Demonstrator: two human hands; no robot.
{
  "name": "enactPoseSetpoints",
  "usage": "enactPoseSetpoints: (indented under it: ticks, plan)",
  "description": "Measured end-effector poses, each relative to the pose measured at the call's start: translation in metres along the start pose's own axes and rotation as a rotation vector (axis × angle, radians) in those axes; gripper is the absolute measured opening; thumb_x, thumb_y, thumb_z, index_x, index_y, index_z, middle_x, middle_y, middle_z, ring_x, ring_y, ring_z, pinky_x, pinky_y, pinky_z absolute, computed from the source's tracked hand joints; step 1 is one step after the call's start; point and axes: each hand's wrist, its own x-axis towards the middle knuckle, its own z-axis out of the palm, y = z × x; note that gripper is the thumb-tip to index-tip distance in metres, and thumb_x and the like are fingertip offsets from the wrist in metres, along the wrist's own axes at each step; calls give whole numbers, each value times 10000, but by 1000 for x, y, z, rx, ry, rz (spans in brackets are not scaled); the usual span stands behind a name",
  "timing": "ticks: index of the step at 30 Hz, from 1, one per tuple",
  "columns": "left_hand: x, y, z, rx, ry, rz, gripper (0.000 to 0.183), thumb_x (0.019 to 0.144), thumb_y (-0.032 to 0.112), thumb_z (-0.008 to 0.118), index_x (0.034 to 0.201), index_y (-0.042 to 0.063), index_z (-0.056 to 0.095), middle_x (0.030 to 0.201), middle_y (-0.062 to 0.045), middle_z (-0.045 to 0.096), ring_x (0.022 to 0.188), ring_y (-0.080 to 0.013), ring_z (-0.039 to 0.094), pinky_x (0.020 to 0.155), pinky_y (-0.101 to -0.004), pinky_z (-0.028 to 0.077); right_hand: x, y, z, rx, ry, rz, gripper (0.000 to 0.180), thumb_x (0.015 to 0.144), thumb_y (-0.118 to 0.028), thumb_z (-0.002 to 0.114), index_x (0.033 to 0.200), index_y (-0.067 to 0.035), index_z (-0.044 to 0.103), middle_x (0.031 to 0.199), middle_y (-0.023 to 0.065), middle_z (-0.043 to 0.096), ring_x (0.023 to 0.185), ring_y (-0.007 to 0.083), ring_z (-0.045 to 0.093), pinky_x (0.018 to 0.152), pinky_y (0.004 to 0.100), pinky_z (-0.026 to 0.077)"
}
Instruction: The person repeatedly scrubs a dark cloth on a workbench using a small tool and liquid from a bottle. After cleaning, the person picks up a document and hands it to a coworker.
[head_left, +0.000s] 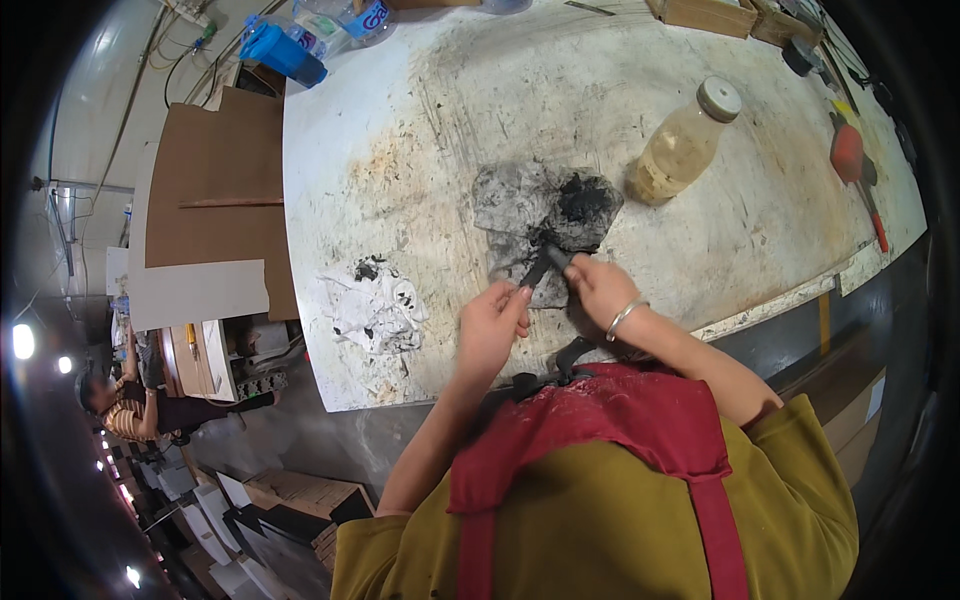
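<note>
Pinched between the fingers of my left hand (495, 322) is a dark strip (535, 271), its lower end at my fingertips. My right hand (602, 289), with a bangle at the wrist, grips a dark grey, rod-like piece (557, 257) that meets or crosses the strip's upper end. Both lie over a grey, black-stained cloth (514, 199) spread on the worktable; a thick black smear (585, 201) marks its upper right. A dark strap-like length (574, 352) lies at the table edge below my hands. What either piece is made of, I cannot tell.
A white crumpled cloth (379, 311) with black bits lies left on the worktable (420, 97). A capped bottle of yellowish liquid (679, 146) stands right. A red-handled tool (847, 154) is far right, a blue cup (281, 52) top left. Another person (139, 409) is beyond the left edge.
</note>
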Motion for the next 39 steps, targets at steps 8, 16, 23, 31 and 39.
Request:
enactPoseSetpoints:
  ticks: [8,16,23,31,39]
  plan:
    - [-1,-23,1,-219,61,-135,169,898,173,543,814,28,561,598,-11,536,489,-83,494,448,-199,365,-28,-14,20,233,-141,-74,235,905,-227,467,784,-31,513,648,200,546,630,397,541,577,432,424]
    - [-1,-26,13,-206,63,-116,166,894,152,548,813,7,564,584,-22,526,485,-86,488,460,-215,400,-28,-11,22,169,-133,24,206,898,-225,472,816,-39,505,698,214,565,706,419,544,605,459,412]
    - [2,-29,12,-251,62,-100,178,893,142,548,795,-5,562,565,-31,527,454,-87,477,423,-221,390,-3,5,8,61,-35,9,237,899,-244,481,793,-34,507,681,224,563,670,432,540,570,464,413]
    - [-5,-20,4,-149,47,-81,178,895,183,542,842,14,557,602,-16,535,490,-83,489,449,-206,371,-23,-18,-2,530,-381,193,244,902,-223,473,784,-12,509,623,157,555,575,352,527,550,397,414]
    - [2,-33,11,-143,28,-98,178,901,182,532,823,23,548,575,-15,531,479,-68,474,439,-187,339,-27,-15,14,19,-209,52,231,904,-256,443,844,-54,537,722,220,582,704,411,557,623,486,421]
